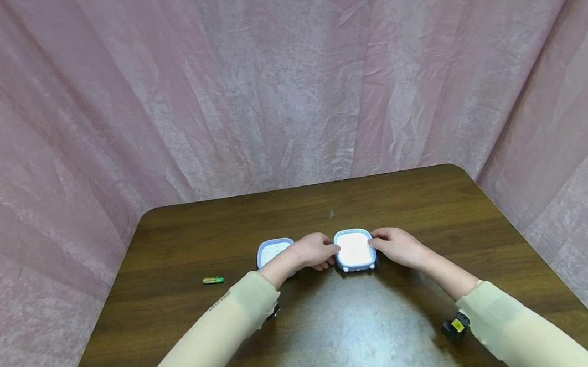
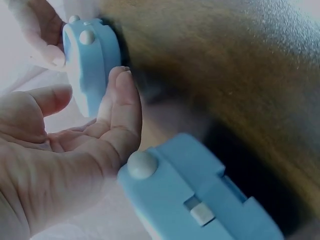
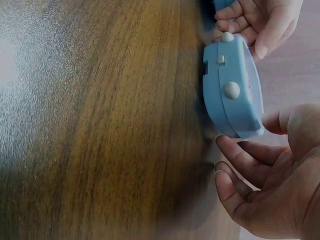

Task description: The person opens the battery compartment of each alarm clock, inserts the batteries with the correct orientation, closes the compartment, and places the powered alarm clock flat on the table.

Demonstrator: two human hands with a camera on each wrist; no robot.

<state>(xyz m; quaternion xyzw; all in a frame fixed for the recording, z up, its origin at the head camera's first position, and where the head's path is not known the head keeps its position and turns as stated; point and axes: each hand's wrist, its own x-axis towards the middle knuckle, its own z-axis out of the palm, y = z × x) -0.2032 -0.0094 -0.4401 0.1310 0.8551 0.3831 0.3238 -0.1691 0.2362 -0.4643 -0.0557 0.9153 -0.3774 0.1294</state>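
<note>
A light blue, rounded-square alarm clock (image 1: pixel 354 249) with a bright white face lies between the two hands, its small ball feet toward the person. My left hand (image 1: pixel 311 251) pinches its left edge, thumb at the front rim and fingers under the side. On the opposite edge, my right hand (image 1: pixel 399 248) holds it between thumb and fingertips. The right wrist view shows the feet and a small switch on the clock's side (image 3: pixel 222 95). A second blue clock (image 1: pixel 273 249) lies to the left, partly hidden by the left forearm; its underside (image 2: pixel 180 185) shows close up in the left wrist view.
A green battery (image 1: pixel 213 280) lies on the brown wooden table (image 1: pixel 187 239), left of the second clock. Pink curtains (image 1: pixel 289 95) hang behind the table and at both sides. Dark wrist cameras, such as the right one (image 1: pixel 455 326), sit under the sleeves.
</note>
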